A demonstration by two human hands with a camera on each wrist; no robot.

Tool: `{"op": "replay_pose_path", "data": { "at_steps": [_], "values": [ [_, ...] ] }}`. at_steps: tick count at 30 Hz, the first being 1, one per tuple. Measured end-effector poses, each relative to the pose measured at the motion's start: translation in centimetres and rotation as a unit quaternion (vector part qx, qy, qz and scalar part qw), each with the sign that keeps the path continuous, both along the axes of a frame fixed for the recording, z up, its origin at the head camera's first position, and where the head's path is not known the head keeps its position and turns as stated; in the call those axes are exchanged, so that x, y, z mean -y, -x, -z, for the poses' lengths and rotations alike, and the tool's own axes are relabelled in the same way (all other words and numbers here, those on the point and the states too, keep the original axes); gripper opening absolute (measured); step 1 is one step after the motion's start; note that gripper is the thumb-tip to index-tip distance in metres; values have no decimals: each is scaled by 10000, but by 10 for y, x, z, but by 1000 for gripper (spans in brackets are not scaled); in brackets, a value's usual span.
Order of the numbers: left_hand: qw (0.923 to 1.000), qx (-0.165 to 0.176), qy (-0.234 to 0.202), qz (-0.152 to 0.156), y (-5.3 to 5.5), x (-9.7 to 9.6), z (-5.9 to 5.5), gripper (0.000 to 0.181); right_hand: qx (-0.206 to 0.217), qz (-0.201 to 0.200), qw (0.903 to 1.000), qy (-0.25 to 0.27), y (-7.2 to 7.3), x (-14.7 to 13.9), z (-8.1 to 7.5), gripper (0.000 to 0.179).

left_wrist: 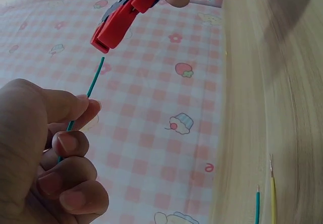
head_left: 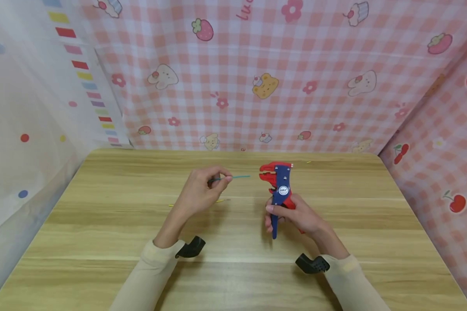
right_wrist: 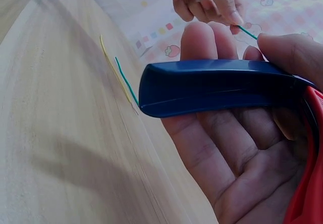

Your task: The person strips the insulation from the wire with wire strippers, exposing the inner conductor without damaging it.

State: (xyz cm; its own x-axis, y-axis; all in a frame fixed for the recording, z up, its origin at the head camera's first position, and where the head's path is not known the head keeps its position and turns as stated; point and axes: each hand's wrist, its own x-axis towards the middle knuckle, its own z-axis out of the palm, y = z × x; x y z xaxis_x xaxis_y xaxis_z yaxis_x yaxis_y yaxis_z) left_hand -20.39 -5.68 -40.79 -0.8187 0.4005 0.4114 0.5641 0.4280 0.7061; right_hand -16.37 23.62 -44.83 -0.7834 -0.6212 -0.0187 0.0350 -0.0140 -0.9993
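Note:
Between thumb and forefinger, my left hand (head_left: 202,190) pinches a thin green wire (head_left: 241,176), its free end pointing right. In the left wrist view the other fingers curl below the pinch. My right hand (head_left: 305,216) grips a red and blue wire stripper (head_left: 283,183) by its handles, head upward. The stripper's red jaws face left, a short gap from the wire's tip. One blue handle (right_wrist: 202,85) lies across the fingers in the right wrist view. A yellow wire (left_wrist: 273,199) and a second green wire (left_wrist: 257,206), both with bare ends, lie on the table.
A wooden table (head_left: 233,280) spans the view, with a tiny yellow piece (head_left: 308,162) near its back edge. Behind it hangs a pink checked cloth (head_left: 237,65). Black wrist mounts (head_left: 191,247) sit at both sleeve cuffs.

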Motion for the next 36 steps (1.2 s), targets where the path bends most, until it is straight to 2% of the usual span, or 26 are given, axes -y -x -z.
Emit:
{"op": "replay_pose_path", "data": {
  "at_steps": [12,26,36],
  "values": [
    [9998,-148,-145,42,-4,-2,-8,9,-200,-36,9998,-40,-3,4,1,13],
    [9995,-195,-232,54,-7,-5,-11,6,-184,-74,9997,-119,-5,9,-2,15],
    [9992,-259,-238,178,-9,-6,-10,5,-52,-61,9999,-124,-8,14,-4,16]
  ]
}}
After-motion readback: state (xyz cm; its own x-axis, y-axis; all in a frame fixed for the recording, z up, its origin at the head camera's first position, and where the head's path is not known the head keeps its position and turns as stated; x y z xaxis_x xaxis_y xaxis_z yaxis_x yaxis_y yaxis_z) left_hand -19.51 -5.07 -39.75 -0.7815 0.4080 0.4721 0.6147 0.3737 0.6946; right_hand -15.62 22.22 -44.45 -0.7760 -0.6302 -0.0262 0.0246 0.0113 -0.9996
